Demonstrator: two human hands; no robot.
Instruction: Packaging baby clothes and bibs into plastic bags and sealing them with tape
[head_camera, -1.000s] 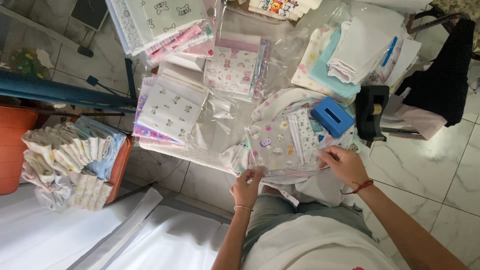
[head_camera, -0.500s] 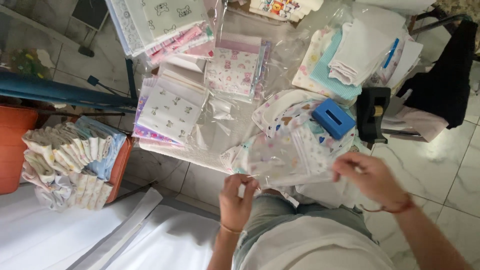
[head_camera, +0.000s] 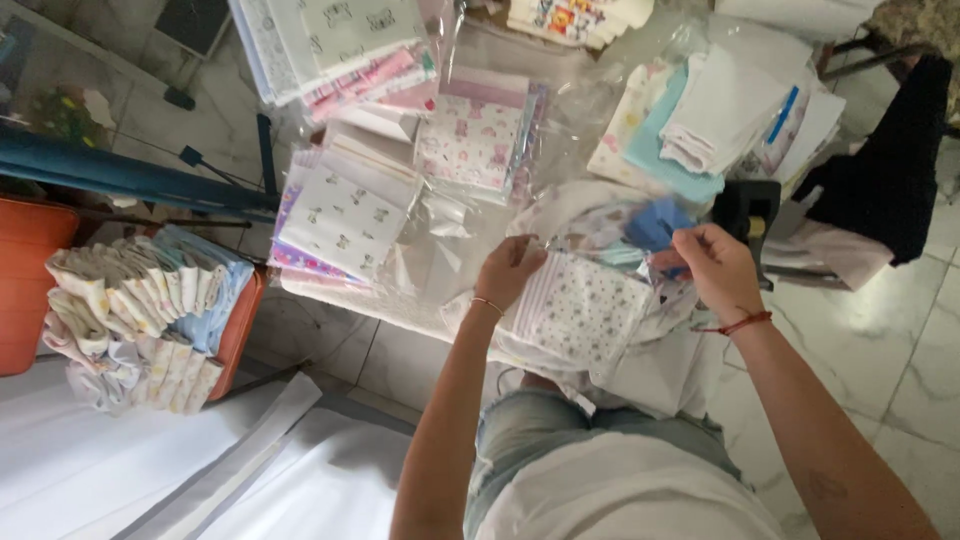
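Note:
I hold a folded, small-print cloth set in a clear plastic bag (head_camera: 585, 312) up in front of me. My left hand (head_camera: 510, 272) grips the bag's upper left corner. At its upper right corner, my right hand (head_camera: 715, 270) pinches the bag's top edge, just in front of a blue box (head_camera: 655, 222). Below the bag lies a pile of loose patterned cloth (head_camera: 640, 365) over my lap.
The glass table (head_camera: 400, 290) carries several bagged patterned cloth sets (head_camera: 345, 215), a pink-print pack (head_camera: 470, 140) and folded white and teal cloths (head_camera: 700, 125). A black tape dispenser (head_camera: 748, 212) stands at right. An orange basket (head_camera: 245, 325) of rolled cloths sits at left.
Both hands have lifted the bagged cloth set off the lap pile and brought it up toward the table edge; my right hand moved up next to the blue box.

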